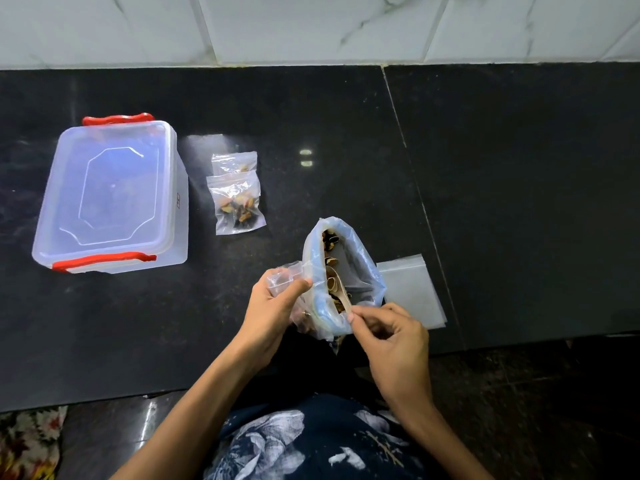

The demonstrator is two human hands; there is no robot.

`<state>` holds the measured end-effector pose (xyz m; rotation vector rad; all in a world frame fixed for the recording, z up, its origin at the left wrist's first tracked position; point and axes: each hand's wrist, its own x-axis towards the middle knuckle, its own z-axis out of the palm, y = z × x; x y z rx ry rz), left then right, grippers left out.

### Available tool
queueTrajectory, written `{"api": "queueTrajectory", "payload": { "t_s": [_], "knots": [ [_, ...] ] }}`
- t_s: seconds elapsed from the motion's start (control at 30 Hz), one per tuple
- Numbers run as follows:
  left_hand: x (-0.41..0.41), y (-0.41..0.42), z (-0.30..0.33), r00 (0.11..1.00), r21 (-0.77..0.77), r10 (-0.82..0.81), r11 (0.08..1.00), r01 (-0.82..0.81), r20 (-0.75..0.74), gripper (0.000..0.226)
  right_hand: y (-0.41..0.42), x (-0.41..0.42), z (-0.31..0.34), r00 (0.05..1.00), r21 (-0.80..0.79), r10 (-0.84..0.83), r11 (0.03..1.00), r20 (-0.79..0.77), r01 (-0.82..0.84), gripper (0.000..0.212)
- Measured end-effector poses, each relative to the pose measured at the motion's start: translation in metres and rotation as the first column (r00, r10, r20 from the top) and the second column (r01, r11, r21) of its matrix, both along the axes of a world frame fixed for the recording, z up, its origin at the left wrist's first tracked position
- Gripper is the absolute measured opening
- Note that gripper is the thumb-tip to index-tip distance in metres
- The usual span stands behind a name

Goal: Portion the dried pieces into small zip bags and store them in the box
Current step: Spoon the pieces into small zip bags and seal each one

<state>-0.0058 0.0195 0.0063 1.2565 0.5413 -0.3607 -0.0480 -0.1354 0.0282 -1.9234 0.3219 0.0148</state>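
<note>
A large clear bag (360, 271) with a rolled-down rim stands open near the counter's front edge, dried brown pieces (332, 282) inside it. My left hand (273, 306) grips a small empty zip bag (285, 275) against the big bag's left side. My right hand (388, 327) pinches the handle of a pale spoon (341, 292) that reaches into the big bag. Two small filled zip bags (239, 202) lie flat on the counter, one behind the other. The clear plastic box (110, 195) with red clips sits at the left, its lid on.
A stack of flat empty zip bags (412, 292) lies right of the big bag, near the front edge of the black counter (519, 202). A white tiled wall (311, 26) backs the counter. A patterned mat (27, 441) shows on the floor at bottom left.
</note>
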Motion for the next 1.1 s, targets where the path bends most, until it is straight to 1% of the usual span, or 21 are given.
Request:
{"api": "queueTrajectory", "payload": {
  "t_s": [0.1,0.13,0.2,0.27,0.4,0.5,0.6,0.7,0.73,0.8,0.87,0.97,1.03,1.1],
  "knots": [
    [0.001,0.000,0.001,0.998,-0.012,-0.052,0.999,0.052,0.020,0.041,0.003,0.008,-0.001,0.994,0.119,-0.053,0.991,-0.100,0.065,0.018],
    [0.002,0.000,0.002,0.998,-0.013,-0.058,0.998,0.058,0.022,0.040,0.004,0.010,-0.001,0.987,0.175,-0.073,0.980,-0.146,0.098,0.016],
    [0.003,0.000,0.003,0.998,-0.007,-0.055,0.998,0.055,0.028,0.032,0.005,0.012,0.000,0.962,0.303,-0.117,0.934,-0.248,0.191,0.011],
    [0.003,0.000,0.004,0.998,-0.001,-0.046,0.999,0.046,0.032,0.031,0.005,0.012,0.002,0.928,0.391,-0.157,0.873,-0.338,0.291,0.009],
    [0.002,-0.001,0.006,0.999,0.034,-0.021,0.999,0.020,0.039,0.036,0.002,0.010,0.004,0.879,0.447,-0.213,0.795,-0.426,0.409,0.008],
    [-0.001,0.000,0.010,0.999,0.080,-0.004,0.997,0.001,0.047,0.038,-0.002,0.008,0.006,0.867,0.445,-0.230,0.783,-0.443,0.435,0.008],
    [-0.006,0.006,0.016,0.994,0.226,0.032,0.972,-0.056,0.108,0.034,-0.007,0.003,0.012,0.876,0.431,-0.219,0.802,-0.431,0.413,0.008],
    [-0.011,0.011,0.020,0.969,0.407,-0.012,0.909,-0.093,0.248,0.036,-0.013,0.001,0.020,0.887,0.415,-0.226,0.818,-0.404,0.397,0.008],
    [-0.012,0.012,0.021,0.956,0.444,-0.029,0.889,-0.109,0.293,0.037,-0.015,0.001,0.024,0.891,0.412,-0.229,0.822,-0.392,0.393,0.008],
    [-0.012,0.011,0.022,0.924,0.491,-0.075,0.862,-0.129,0.375,0.042,-0.017,0.001,0.034,0.904,0.406,-0.232,0.833,-0.360,0.376,0.009],
    [-0.009,0.011,0.020,0.891,0.523,-0.131,0.842,-0.132,0.435,0.042,-0.018,0.001,0.047,0.925,0.415,-0.212,0.846,-0.316,0.336,0.010],
    [-0.003,0.009,0.018,0.864,0.544,-0.185,0.831,-0.117,0.469,0.043,-0.013,0.002,0.071,0.963,0.460,-0.141,0.856,-0.230,0.235,0.011],
    [0.001,0.006,0.019,0.853,0.551,-0.196,0.826,-0.122,0.483,0.045,-0.003,0.005,0.081,0.986,0.482,-0.091,0.864,-0.141,0.148,0.014],
    [0.004,0.004,0.020,0.842,0.543,-0.204,0.831,-0.120,0.498,0.046,0.008,0.006,0.083,0.999,0.430,-0.032,0.902,-0.027,0.041,0.014]
  ]
}}
